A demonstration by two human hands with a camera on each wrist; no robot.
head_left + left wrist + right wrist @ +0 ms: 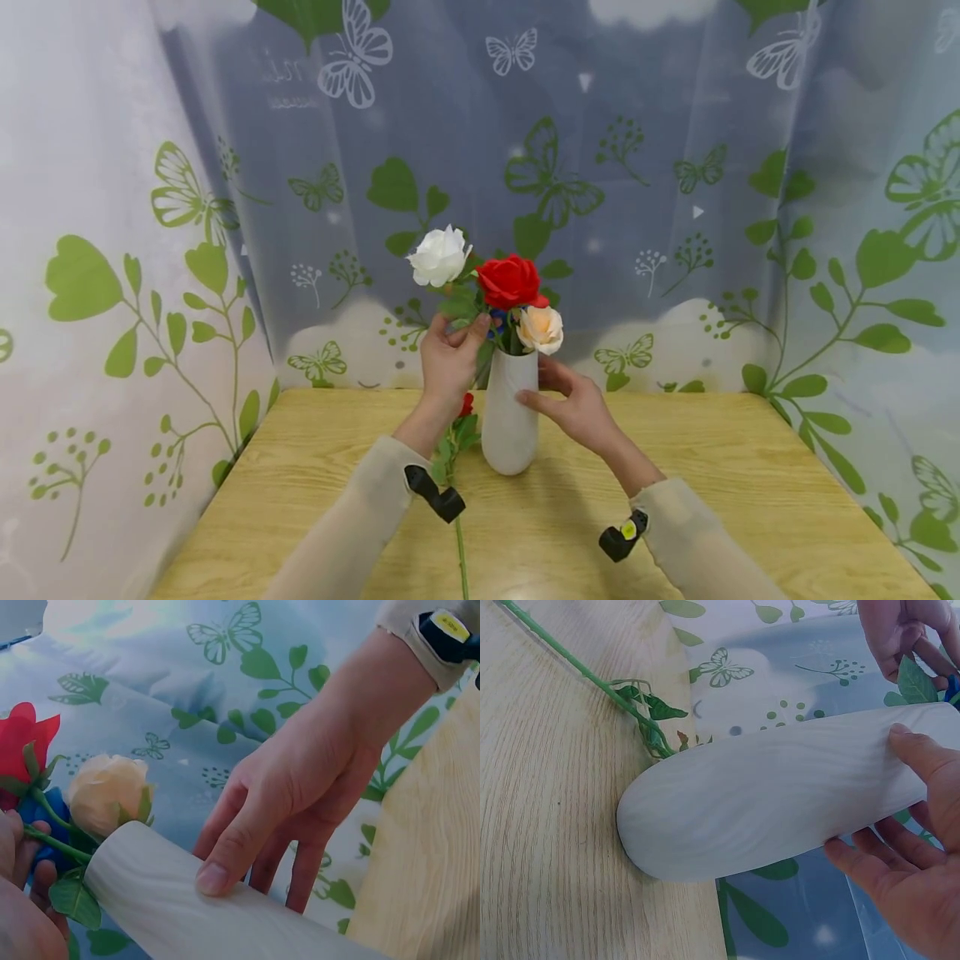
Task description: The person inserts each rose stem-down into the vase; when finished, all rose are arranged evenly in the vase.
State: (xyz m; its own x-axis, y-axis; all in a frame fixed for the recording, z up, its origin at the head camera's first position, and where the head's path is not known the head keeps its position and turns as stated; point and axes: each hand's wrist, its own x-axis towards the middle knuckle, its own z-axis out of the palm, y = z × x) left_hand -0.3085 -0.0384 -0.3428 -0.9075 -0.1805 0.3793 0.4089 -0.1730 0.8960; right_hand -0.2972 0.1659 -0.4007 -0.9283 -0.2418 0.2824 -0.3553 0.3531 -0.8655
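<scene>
A tall white vase (pixel 512 425) stands upright on the table, holding a red rose (pixel 510 282), a peach rose (pixel 541 330) and a blue flower (pixel 51 825). A white rose (pixel 439 257) leans out at the upper left, above my left hand (pixel 446 358). That hand pinches a green stem (pixel 64 847) just outside the vase mouth; which bloom it belongs to I cannot tell. My right hand (pixel 577 404) holds the vase's upper right side, thumb (pixel 214 877) on the near face and fingers round behind.
Another red rose (pixel 467 405) lies on the wooden table (pixel 675 500) left of the vase, its long stem (pixel 461 542) running toward the near edge. Curtains (pixel 465 125) printed with butterflies and leaves enclose the back and sides.
</scene>
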